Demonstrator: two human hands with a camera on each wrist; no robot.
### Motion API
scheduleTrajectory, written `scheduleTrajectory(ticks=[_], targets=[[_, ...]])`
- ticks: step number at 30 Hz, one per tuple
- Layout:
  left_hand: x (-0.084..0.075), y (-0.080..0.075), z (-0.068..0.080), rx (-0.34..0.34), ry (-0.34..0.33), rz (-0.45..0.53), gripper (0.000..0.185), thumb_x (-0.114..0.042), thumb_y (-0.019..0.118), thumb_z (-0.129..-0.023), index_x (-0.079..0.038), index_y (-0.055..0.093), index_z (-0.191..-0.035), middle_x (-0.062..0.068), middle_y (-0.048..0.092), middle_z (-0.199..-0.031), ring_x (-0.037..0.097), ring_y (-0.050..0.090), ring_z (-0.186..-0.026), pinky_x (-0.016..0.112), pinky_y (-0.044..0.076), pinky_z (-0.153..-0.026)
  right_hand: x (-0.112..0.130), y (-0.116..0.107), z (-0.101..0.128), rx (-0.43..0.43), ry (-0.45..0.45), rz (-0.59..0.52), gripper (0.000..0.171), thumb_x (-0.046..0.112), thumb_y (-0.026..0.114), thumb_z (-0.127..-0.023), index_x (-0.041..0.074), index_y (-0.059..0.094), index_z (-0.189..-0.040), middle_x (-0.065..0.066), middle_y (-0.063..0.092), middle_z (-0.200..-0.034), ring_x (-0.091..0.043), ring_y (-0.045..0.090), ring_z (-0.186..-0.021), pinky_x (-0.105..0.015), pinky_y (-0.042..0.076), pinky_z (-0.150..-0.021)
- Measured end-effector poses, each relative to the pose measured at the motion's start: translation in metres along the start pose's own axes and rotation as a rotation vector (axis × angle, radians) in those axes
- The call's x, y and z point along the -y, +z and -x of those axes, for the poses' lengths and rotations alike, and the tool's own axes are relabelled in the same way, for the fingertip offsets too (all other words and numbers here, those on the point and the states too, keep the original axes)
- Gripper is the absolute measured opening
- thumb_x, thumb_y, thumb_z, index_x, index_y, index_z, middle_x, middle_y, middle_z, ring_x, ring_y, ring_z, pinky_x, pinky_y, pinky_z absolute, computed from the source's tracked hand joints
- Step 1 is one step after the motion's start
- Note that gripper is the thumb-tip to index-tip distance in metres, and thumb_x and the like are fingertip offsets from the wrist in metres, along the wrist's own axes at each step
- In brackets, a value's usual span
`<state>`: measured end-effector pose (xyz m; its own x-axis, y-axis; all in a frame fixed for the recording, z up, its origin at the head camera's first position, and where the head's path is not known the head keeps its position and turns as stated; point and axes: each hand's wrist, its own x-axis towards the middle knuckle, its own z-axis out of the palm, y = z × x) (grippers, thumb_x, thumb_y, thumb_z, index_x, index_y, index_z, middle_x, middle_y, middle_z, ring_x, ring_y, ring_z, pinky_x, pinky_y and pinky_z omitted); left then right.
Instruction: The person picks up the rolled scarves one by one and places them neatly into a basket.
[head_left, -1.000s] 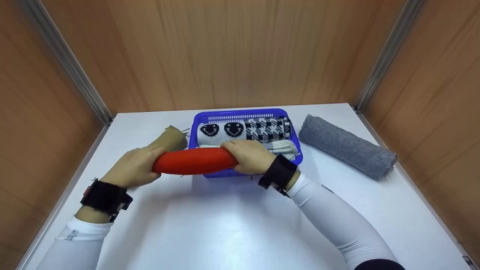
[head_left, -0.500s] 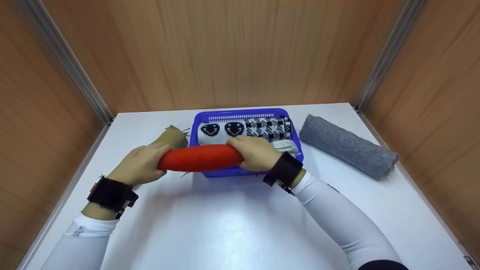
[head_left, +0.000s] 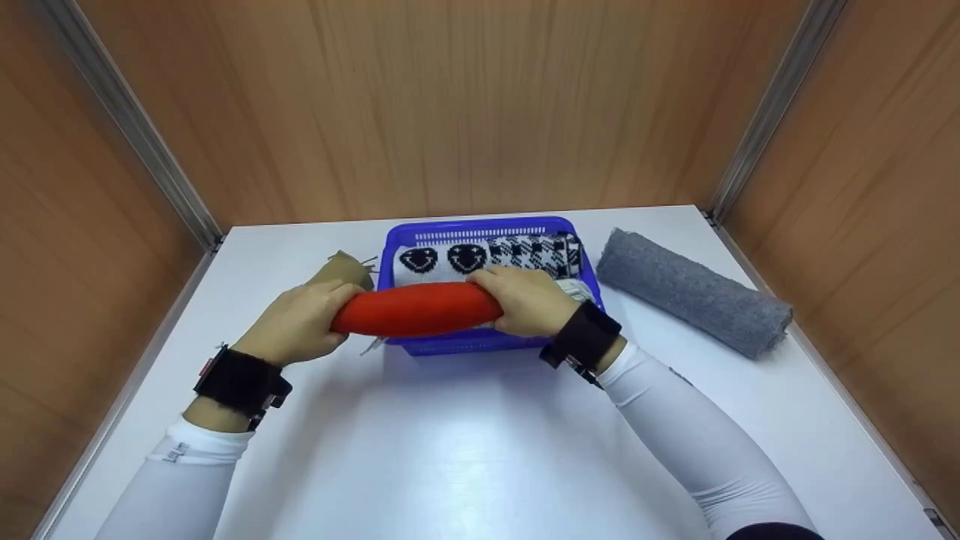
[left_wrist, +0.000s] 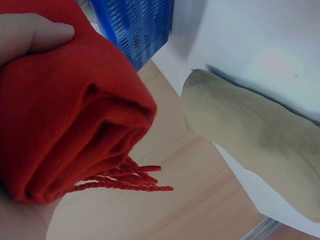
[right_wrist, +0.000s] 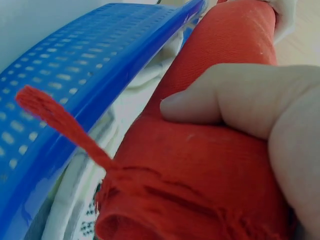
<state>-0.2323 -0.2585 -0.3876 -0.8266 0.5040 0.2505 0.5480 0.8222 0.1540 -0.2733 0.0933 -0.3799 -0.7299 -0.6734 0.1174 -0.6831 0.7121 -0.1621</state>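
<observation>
A red rolled scarf [head_left: 416, 310] with twisted fringe is held level over the front of the blue basket [head_left: 480, 345]. My left hand [head_left: 300, 319] grips its left end; in the left wrist view the thumb [left_wrist: 35, 36] lies along the folded red cloth. At the opposite end my right hand [head_left: 529, 301] grips the roll, its thumb [right_wrist: 215, 97] pressed on top. Inside the basket, behind the red roll, lie a white roll with black smiley faces [head_left: 442, 259] and a black-and-white houndstooth pattern [head_left: 529, 253], and a pale roll [head_left: 576, 289], mostly hidden.
A grey rolled cloth [head_left: 694, 292] lies slanted on the white table [head_left: 450, 465] right of the basket. An olive-tan fringed roll [head_left: 341, 271] lies to the left, partly behind my left hand. Wooden panels [head_left: 465, 105] enclose the back and both sides.
Both hands have moved right and slightly away from me with the red scarf, which now covers more of the pale roll. The basket and the other rolls stay put.
</observation>
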Motion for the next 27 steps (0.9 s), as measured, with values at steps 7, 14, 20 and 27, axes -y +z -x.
scheduleTrajectory(ticks=[7, 14, 20, 27], targets=[[-0.002, 0.003, -0.009, 0.017, 0.007, 0.011, 0.052, 0.001, 0.083, -0.079, -0.005, 0.071, -0.129, 0.013, 0.076, -0.117, 0.036, 0.074, -0.106, 0.062, 0.061, -0.098, -0.008, -0.001, 0.004, -0.022, -0.003, 0.021, 0.067, 0.016, 0.090, -0.085, 0.013, 0.063, -0.147, -0.011, 0.074, -0.134, -0.033, 0.073, -0.120, -0.053, 0.061, -0.102], [-0.006, 0.006, -0.019, 0.023, 0.015, -0.008, 0.046, 0.000, 0.082, -0.079, -0.006, 0.071, -0.123, 0.009, 0.075, -0.111, 0.032, 0.072, -0.102, 0.058, 0.061, -0.099, -0.016, -0.003, 0.007, -0.013, 0.020, 0.013, 0.069, 0.012, 0.088, -0.084, 0.016, 0.062, -0.148, -0.010, 0.073, -0.135, -0.033, 0.073, -0.120, -0.053, 0.060, -0.104], [-0.011, 0.007, -0.026, 0.009, 0.036, -0.041, 0.041, -0.001, 0.083, -0.079, -0.008, 0.070, -0.117, 0.009, 0.074, -0.105, 0.031, 0.071, -0.095, 0.055, 0.061, -0.094, -0.022, -0.005, 0.011, -0.017, 0.033, 0.004, 0.069, 0.016, 0.089, -0.086, 0.017, 0.063, -0.149, -0.010, 0.073, -0.136, -0.033, 0.073, -0.122, -0.053, 0.059, -0.105], [-0.017, 0.010, -0.033, 0.008, 0.024, -0.073, 0.046, -0.006, 0.087, -0.080, -0.009, 0.072, -0.123, 0.009, 0.077, -0.109, 0.031, 0.073, -0.098, 0.054, 0.062, -0.096, -0.030, -0.008, 0.016, -0.034, 0.033, 0.005, 0.065, 0.023, 0.092, -0.086, 0.015, 0.065, -0.145, -0.011, 0.074, -0.133, -0.033, 0.073, -0.121, -0.055, 0.060, -0.104]])
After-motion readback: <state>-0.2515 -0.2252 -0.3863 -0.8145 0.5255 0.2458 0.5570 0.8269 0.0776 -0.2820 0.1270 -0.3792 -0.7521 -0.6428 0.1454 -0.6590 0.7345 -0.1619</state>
